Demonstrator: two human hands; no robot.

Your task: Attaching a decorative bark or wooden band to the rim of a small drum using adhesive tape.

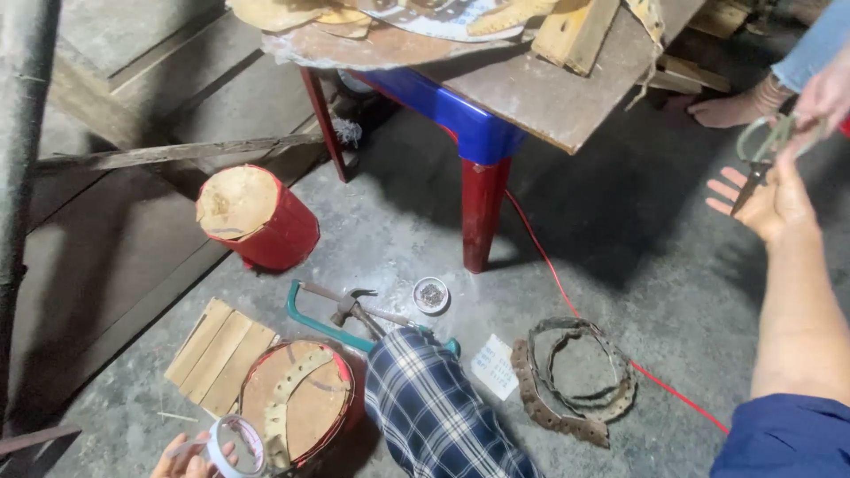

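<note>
Reaching right hand (768,202) toward scissors (763,152) at frame right, palm open, empty; blades point down at palm. Left hand (181,456), lower left, grips tape roll (235,445).

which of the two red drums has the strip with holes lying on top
The near red drum, beside the left hand holding the roll of tape, carries the pale perforated strip. The far red drum by the table leg has a bare top.
</note>
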